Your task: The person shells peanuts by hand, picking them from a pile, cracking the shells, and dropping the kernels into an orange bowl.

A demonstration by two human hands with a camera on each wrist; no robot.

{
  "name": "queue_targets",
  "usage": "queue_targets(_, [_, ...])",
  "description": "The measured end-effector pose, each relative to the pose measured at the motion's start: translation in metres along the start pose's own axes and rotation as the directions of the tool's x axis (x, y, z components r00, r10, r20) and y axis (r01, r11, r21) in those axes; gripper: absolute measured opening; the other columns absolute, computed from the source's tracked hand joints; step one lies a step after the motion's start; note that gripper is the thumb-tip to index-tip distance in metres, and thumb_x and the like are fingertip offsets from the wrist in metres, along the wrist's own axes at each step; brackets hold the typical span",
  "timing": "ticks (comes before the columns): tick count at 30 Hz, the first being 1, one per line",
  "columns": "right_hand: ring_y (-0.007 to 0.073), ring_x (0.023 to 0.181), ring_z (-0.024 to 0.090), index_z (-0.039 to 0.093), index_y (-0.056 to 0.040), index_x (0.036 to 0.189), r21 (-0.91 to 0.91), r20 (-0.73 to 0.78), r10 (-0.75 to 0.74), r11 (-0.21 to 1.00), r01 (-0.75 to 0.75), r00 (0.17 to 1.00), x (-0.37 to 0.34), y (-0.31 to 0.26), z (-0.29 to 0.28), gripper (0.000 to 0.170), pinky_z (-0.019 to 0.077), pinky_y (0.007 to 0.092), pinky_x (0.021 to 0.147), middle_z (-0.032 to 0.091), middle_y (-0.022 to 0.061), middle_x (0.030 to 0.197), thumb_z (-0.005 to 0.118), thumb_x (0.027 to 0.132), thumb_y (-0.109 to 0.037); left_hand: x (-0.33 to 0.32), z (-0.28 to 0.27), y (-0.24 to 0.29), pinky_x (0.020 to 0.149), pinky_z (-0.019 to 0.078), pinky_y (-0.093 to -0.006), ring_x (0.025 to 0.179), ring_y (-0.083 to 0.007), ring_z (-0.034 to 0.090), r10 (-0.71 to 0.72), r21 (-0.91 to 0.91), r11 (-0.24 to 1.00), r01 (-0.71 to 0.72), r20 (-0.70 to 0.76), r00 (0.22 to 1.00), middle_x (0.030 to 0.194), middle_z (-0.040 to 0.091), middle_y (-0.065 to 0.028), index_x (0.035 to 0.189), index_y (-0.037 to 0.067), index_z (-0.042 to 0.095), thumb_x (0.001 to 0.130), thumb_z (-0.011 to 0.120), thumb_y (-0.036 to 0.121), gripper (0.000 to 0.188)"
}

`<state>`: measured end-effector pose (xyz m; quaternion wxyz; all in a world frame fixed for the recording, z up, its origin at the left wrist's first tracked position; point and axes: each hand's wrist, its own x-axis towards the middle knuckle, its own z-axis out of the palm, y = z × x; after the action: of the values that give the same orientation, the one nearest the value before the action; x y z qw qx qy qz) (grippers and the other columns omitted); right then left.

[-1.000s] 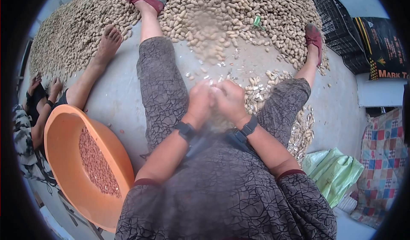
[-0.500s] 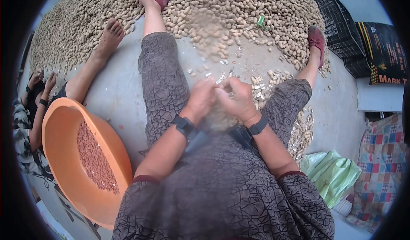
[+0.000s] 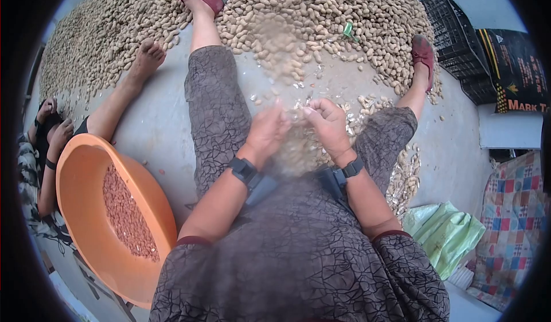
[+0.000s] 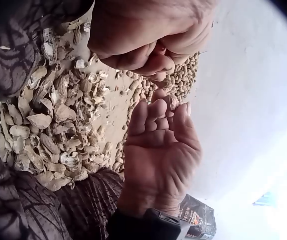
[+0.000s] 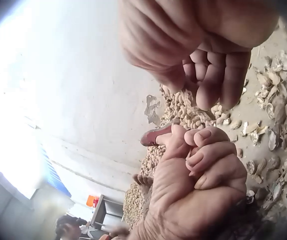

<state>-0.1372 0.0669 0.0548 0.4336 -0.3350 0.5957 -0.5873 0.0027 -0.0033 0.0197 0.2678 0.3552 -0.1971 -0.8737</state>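
Note:
Just above the floor between the knees, my left hand point(image 3: 267, 130) curls its fingers into the palm. A small reddish peanut kernel point(image 4: 160, 48) shows between its thumb and fingers in the left wrist view. Facing it, my right hand point(image 3: 331, 128) pinches a pale peanut shell point(image 4: 172, 101) between thumb and fingertips. A narrow gap separates the two hands. Below them lie broken peanut shells point(image 4: 63, 112), heaped on the floor and against the trousers.
A large pile of unshelled peanuts point(image 3: 321, 12) spreads ahead. To the left stands an orange basin point(image 3: 74, 207) with red kernels point(image 3: 129, 216), beside another seated person point(image 3: 49, 167). At right are a black crate point(image 3: 456, 41), a black printed bag point(image 3: 513, 69) and a green sack point(image 3: 445, 236).
My hands were pressed together a second ago and have moved apart, the right one shifting right with its fingers less tightly closed. The other person's hands moved slightly.

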Motion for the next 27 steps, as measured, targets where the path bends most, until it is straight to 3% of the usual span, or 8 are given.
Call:
queue_targets(2, [0.0139, 0.07, 0.063, 0.059, 0.0013, 0.089, 0.039, 0.001, 0.104, 0.994, -0.104, 0.995, -0.002, -0.008, -0.002, 0.011, 0.0533, 0.0254, 0.062, 0.061, 0.0053, 0.082, 0.059, 0.086, -0.009, -0.002, 0.001, -0.001, 0.039, 0.0303, -0.0181, 0.045, -0.0066, 0.042, 0.018, 0.041, 0.999, -0.018, 0.006, 1.0, 0.065, 0.054, -0.0021, 0.079, 0.004, 0.055, 0.093, 0.054, 0.034, 0.034])
queue_targets(5, [0.0118, 0.07, 0.062, 0.061, 0.0021, 0.09, 0.074, -0.006, 0.081, 0.994, -0.081, 0.997, 0.001, -0.001, -0.006, 0.014, 0.0519, 0.0249, 0.061, 0.061, 0.005, 0.081, 0.062, 0.085, -0.01, -0.004, 0.004, -0.001, 0.042, 0.0319, -0.018, 0.047, -0.006, 0.042, 0.088, 0.192, 0.977, -0.091, 0.022, 0.996, 0.067, 0.055, -0.0016, 0.079, 0.003, 0.059, 0.091, 0.058, 0.028, 0.027])
queue_targets(7, [0.0105, 0.07, 0.061, 0.063, 0.0023, 0.091, -0.038, 0.004, 0.024, 0.999, -0.024, 1.0, 0.004, 0.003, -0.012, 0.014, 0.0508, 0.0241, 0.061, 0.062, 0.0044, 0.081, 0.063, 0.084, -0.01, -0.003, 0.0, -0.001, 0.046, 0.0335, -0.0168, 0.052, -0.0048, 0.043, 0.13, 0.385, 0.904, -0.187, 0.169, 0.977, 0.069, 0.056, -0.0004, 0.086, 0.001, 0.063, 0.089, 0.062, 0.02, 0.019])
queue_targets(8, [0.0091, 0.069, 0.06, 0.064, 0.0025, 0.092, -0.15, 0.021, -0.029, 0.988, 0.032, 0.999, 0.004, 0.005, -0.015, 0.015, 0.0497, 0.0232, 0.06, 0.063, 0.0038, 0.081, 0.064, 0.083, -0.01, -0.003, -0.001, -0.002, 0.046, 0.0335, -0.0168, 0.052, -0.0048, 0.043, 0.13, 0.386, 0.903, -0.188, 0.17, 0.977, 0.069, 0.056, -0.0004, 0.086, 0.001, 0.063, 0.089, 0.062, 0.02, 0.019])
queue_targets(17, [0.0082, 0.074, 0.058, 0.066, 0.0012, 0.096, -0.117, 0.119, 0.02, 0.993, -0.006, 0.993, 0.002, -0.002, -0.018, 0.017, 0.0478, 0.0225, 0.064, 0.065, 0.0027, 0.084, 0.064, 0.081, -0.008, -0.017, 0.015, 0.006, 0.049, 0.0341, -0.0155, 0.056, -0.0025, 0.044, 0.08, 0.462, 0.871, -0.164, 0.198, 0.977, 0.069, 0.057, 0.0033, 0.096, -0.003, 0.066, 0.086, 0.064, 0.016, 0.022])
queue_targets(20, [0.0082, 0.072, 0.058, 0.066, 0.0009, 0.092, -0.136, 0.138, 0.012, 0.991, 0.007, 0.99, 0.002, -0.003, -0.017, 0.016, 0.0473, 0.023, 0.063, 0.064, 0.0032, 0.082, 0.065, 0.079, -0.008, -0.017, 0.016, 0.007, 0.051, 0.0352, -0.0152, 0.058, -0.0006, 0.045, 0.113, 0.572, 0.799, -0.185, 0.159, 0.981, 0.069, 0.057, 0.0051, 0.096, -0.002, 0.067, 0.085, 0.066, 0.016, 0.021])
queue_targets(22, [0.0082, 0.071, 0.058, 0.065, 0.0006, 0.089, -0.223, 0.14, 0.02, 0.975, 0.012, 0.99, 0.005, 0.005, -0.019, 0.015, 0.0469, 0.0232, 0.062, 0.064, 0.0031, 0.079, 0.065, 0.078, -0.009, -0.014, 0.014, 0.004, 0.052, 0.0361, -0.0156, 0.06, 0.0009, 0.045, 0.208, 0.716, 0.64, -0.279, 0.189, 0.96, 0.071, 0.058, 0.006, 0.095, 0.0, 0.068, 0.084, 0.067, 0.017, 0.021])
queue_targets(27, [0.0086, 0.065, 0.057, 0.064, -0.0004, 0.082, -0.246, 0.109, 0.112, 0.966, -0.082, 0.988, 0.003, -0.003, -0.018, 0.013, 0.0458, 0.0238, 0.058, 0.062, 0.0028, 0.071, 0.066, 0.076, -0.011, -0.015, 0.015, 0.006, 0.051, 0.0363, -0.016, 0.057, 0.0004, 0.044, 0.223, 0.751, 0.588, -0.299, 0.205, 0.953, 0.068, 0.057, 0.0063, 0.094, 0.001, 0.069, 0.083, 0.068, 0.018, 0.02])
